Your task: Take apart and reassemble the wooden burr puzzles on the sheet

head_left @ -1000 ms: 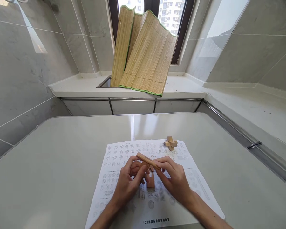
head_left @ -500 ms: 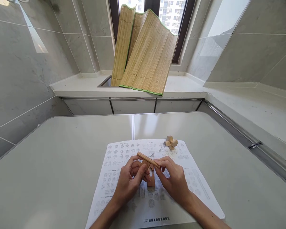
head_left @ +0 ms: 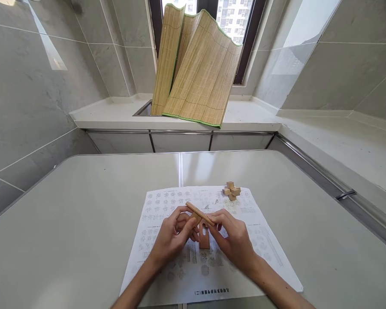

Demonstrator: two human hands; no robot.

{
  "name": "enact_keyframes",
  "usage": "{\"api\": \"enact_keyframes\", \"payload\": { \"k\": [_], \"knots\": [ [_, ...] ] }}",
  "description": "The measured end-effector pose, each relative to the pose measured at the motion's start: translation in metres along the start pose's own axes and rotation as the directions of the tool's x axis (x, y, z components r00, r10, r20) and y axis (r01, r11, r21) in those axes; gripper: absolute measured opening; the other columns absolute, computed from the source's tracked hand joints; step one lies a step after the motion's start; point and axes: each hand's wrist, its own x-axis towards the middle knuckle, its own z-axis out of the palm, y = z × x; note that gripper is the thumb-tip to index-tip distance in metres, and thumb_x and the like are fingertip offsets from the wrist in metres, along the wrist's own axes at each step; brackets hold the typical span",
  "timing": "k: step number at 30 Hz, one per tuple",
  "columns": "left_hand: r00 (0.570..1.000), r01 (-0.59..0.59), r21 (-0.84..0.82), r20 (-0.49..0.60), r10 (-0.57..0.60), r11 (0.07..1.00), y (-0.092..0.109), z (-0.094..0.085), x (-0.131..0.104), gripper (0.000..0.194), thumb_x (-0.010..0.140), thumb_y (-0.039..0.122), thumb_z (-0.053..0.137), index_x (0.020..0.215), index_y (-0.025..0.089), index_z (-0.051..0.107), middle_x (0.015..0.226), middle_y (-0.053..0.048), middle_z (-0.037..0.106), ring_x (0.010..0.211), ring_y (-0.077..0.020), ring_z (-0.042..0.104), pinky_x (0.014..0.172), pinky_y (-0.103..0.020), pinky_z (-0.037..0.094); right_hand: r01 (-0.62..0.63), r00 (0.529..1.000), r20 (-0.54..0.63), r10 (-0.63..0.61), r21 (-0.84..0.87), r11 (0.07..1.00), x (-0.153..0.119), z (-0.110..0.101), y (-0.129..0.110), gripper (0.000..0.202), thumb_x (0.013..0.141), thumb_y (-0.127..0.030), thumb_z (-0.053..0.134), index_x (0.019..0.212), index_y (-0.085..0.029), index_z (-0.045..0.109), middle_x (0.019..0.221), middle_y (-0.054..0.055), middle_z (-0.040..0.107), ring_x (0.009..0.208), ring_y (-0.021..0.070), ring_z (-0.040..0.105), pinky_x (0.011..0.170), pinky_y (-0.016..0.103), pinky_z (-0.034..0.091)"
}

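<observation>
We see the left grip point(head_left: 173, 234) closed on the far end of a wooden bar point(head_left: 199, 213) and the right grip point(head_left: 233, 229) pinching its near end, so the bar slants between them above the printed sheet point(head_left: 176, 283) on the bench point(head_left: 67, 231). Under the bar, by the left thumb, we make out a small block point(head_left: 196, 219), partly hidden, and just below, between our hands, a slotted piece point(head_left: 204, 243). We cannot tell whether these are joined to the bar, nor whether the slotted piece hangs or rests on the sheet. In our judgement, the main risk is a slip: we hold the bar only by its ends, so a loose pinch on one side could let it twist or drop onto the slotted piece. If the parts are joined, pulling unevenly could jam them at an angle, and forcing the jam could chip the wood around the slot. With our fingers over the block, we could also misjudge how it lines up. Our wrists lie low across the sheet, so a careless sweep might drag it and topple the wooden cross point(head_left: 231, 192) at its far right corner, well apart from both hands.
</observation>
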Motion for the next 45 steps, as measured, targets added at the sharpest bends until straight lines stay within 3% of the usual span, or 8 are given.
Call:
{"api": "enact_keyframes", "payload": {
  "k": [7, 12, 16, 24, 30, 37, 41, 45],
  "knots": [
    [0.997, -0.009, -0.007, -0.081, 0.009, 1.000, -0.002, 0.012, -0.003, 0.032, 0.100, 0.045, 0.061, 0.117, 0.018, 0.060, 0.077, -0.001, 0.072, 0.069, -0.0201, 0.073, 0.068, -0.033, 0.062, -0.044, 0.993, -0.115, 0.036, -0.070, 0.997, -0.003, 0.007, -0.008, 0.012, 0.102, -0.015, 0.057, 0.106, -0.025, 0.062, 0.092, 0.006, 0.074, 0.073, 0.0186, 0.071, 0.060, 0.030, 0.056],
    [0.997, 0.001, -0.025, -0.073, -0.003, 1.000, -0.009, 0.028, -0.011, 0.051, 0.100, 0.047, 0.061, 0.142, 0.019, 0.052, 0.076, -0.001, 0.072, 0.066, -0.0204, 0.073, 0.068, -0.035, 0.062, -0.115, 0.984, -0.150, 0.100, -0.095, 0.989, -0.001, 0.002, -0.003, 0.008, 0.104, -0.021, 0.055, 0.102, -0.024, 0.062, 0.084, 0.004, 0.069, 0.067, 0.0181, 0.066, 0.060, 0.031, 0.053],
    [0.993, -0.008, 0.018, -0.119, 0.010, 1.000, -0.008, 0.026, -0.009, 0.040, 0.099, 0.047, 0.062, 0.129, 0.020, 0.058, 0.085, -0.003, 0.077, 0.076, -0.0223, 0.076, 0.076, -0.036, 0.062, -0.175, 0.976, -0.135, 0.171, -0.017, 0.984, 0.003, -0.003, 0.002, 0.010, 0.104, -0.024, 0.054, 0.108, -0.024, 0.064, 0.087, 0.004, 0.069, 0.070, 0.0187, 0.065, 0.064, 0.031, 0.054],
    [0.961, 0.015, 0.415, -0.256, 0.102, 0.910, -0.005, 0.007, -0.004, 0.040, 0.098, 0.050, 0.060, 0.127, 0.023, 0.055, 0.069, 0.003, 0.073, 0.052, -0.0170, 0.061, 0.056, -0.027, 0.046, -0.500, 0.844, -0.094, 0.528, 0.219, 0.838, 0.010, -0.008, 0.014, 0.028, 0.108, -0.043, 0.046, 0.113, -0.024, 0.066, 0.066, -0.003, 0.056, 0.058, 0.0188, 0.056, 0.055, 0.029, 0.048],
    [0.963, 0.024, 0.639, -0.223, 0.155, 0.768, -0.015, 0.005, -0.003, 0.034, 0.102, 0.044, 0.048, 0.126, 0.021, 0.054, 0.051, 0.011, 0.045, 0.046, -0.0167, 0.051, 0.055, -0.026, 0.039, -0.445, 0.895, 0.031, 0.444, 0.064, 0.893, 0.013, -0.015, 0.022, 0.036, 0.110, -0.043, 0.038, 0.096, -0.025, 0.066, 0.070, -0.001, 0.062, 0.061, 0.0200, 0.058, 0.056, 0.030, 0.046],
    [0.967, -0.003, 0.751, -0.167, 0.194, 0.661, -0.025, 0.006, -0.004, 0.030, 0.102, 0.039, 0.048, 0.126, 0.022, 0.056, 0.058, 0.008, 0.056, 0.051, -0.0181, 0.058, 0.055, -0.027, 0.040, -0.242, 0.936, 0.225, 0.270, -0.141, 0.960, 0.012, -0.016, 0.028, 0.036, 0.111, -0.035, 0.036, 0.085, -0.026, 0.060, 0.078, 0.001, 0.069, 0.072, 0.0215, 0.065, 0.067, 0.033, 0.051],
    [0.953, -0.072, 0.751, -0.142, 0.267, 0.656, -0.022, 0.005, -0.004, 0.027, 0.102, 0.035, 0.051, 0.125, 0.025, 0.056, 0.085, -0.001, 0.070, 0.071, -0.0211, 0.068, 0.066, -0.032, 0.051, -0.223, 0.944, 0.213, 0.252, -0.152, 0.963, 0.010, -0.011, 0.028, 0.030, 0.111, -0.033, 0.040, 0.094, -0.025, 0.064, 0.091, 0.004, 0.072, 0.078, 0.0216, 0.068, 0.069, 0.033, 0.053],
    [0.941, -0.267, 0.689, 0.036, 0.336, 0.674, -0.018, 0.000, -0.002, 0.036, 0.094, 0.034, 0.065, 0.128, 0.025, 0.057, 0.129, -0.013, 0.064, 0.120, -0.0306, 0.062, 0.101, -0.046, 0.053, -0.229, 0.950, 0.179, 0.256, -0.158, 0.961, 0.010, -0.008, 0.027, 0.023, 0.110, -0.029, 0.042, 0.106, -0.026, 0.065, 0.103, 0.005, 0.070, 0.085, 0.0215, 0.070, 0.075, 0.035, 0.056]
  ]
}}
